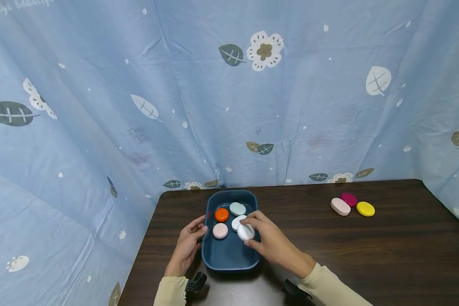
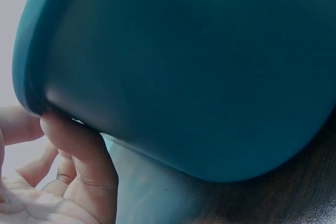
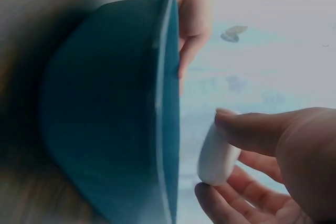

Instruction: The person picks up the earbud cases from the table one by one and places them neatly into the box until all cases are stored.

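Pinching a white oval piece (image 1: 246, 232) between thumb and fingertips of the right hand (image 1: 269, 242), just above the inner floor of a dark blue tray (image 1: 229, 261); in the right wrist view, the same white oval piece (image 3: 218, 157) sitting clamped between thumb above and fingers below, beside the dark blue tray's rim (image 3: 169, 129). Steadying the tray's outer wall with the left hand (image 1: 188, 245), fingers curled loosely against the rim; in the left wrist view, fingertips (image 2: 68, 135) pressing under the lip of the tray (image 2: 199, 77).

Lying inside the tray, just beyond the right hand's fingertips: another white piece (image 1: 237, 221) touching the held one, a pale green piece (image 1: 237, 208), an orange piece (image 1: 222, 214) and a pale pink piece (image 1: 220, 230) between the two hands.

Resting on the dark wooden counter (image 1: 367, 255), well apart to the right of the right hand: a pink oval (image 1: 340, 206), a magenta one (image 1: 348, 199) and a yellow one (image 1: 365, 208), clustered together. Hanging behind the counter: a blue curtain (image 1: 176, 93) printed with leaves and flowers.
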A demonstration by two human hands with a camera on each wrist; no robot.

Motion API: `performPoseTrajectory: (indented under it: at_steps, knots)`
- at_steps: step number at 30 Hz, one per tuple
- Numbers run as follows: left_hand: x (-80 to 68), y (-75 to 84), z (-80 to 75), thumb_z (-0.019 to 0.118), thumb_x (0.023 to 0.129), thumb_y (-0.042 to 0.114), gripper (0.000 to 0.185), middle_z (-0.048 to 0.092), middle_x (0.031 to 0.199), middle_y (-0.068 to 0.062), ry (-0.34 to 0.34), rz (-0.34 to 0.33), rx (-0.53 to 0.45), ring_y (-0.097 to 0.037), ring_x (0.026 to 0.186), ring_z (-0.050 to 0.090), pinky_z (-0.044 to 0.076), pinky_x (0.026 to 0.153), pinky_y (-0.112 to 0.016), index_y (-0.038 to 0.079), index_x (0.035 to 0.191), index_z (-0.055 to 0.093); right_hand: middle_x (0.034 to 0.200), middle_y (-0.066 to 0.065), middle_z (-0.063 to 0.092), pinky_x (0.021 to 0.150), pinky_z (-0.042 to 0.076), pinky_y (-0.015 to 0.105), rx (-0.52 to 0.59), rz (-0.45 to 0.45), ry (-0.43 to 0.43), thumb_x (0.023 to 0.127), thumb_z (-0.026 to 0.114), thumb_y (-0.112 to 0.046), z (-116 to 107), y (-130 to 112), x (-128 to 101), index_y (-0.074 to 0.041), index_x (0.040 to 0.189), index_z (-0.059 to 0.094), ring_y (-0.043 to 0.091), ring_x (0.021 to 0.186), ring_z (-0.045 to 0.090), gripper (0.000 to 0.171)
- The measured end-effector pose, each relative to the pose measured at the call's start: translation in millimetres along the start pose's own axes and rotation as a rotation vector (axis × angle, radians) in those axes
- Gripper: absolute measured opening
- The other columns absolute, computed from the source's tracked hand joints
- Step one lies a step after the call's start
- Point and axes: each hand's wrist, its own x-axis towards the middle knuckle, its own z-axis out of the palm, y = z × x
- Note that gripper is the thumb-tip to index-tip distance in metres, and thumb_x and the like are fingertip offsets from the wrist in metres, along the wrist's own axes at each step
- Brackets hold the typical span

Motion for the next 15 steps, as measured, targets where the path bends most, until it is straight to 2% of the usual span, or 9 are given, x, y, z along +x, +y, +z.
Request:
performPoseTrajectory:
  at_steps: [8,15]
  knots:
    - [-1.8,0.7,-0.1,0.06,0.107,0.012,0.047,0.055,0.109,-0.006,0.008,-0.011,0.013,-0.021,0.096,0.057,0.052,0.075,-0.03,0.0,0.152,0.052,0.126,0.005,0.059,0.093,0.057,0.036,-0.025,-0.059,-0.156,0.09,0.083,-0.003,5.1,-15.3,17.5,-0.002,0.131,0.07,0.018,0.108,0.061,0.043]
    - [-3.0,2.9,0.7,0.059,0.108,0.011,0.048,0.055,0.11,-0.006,-0.01,-0.005,0.011,-0.021,0.097,0.055,0.052,0.075,-0.029,-0.001,0.153,0.05,0.126,0.005,0.06,0.093,0.055,0.028,-0.07,-0.1,-0.234,0.089,0.085,-0.005,12.4,-22.2,27.0,-0.002,0.13,0.071,0.015,0.109,0.06,0.043]
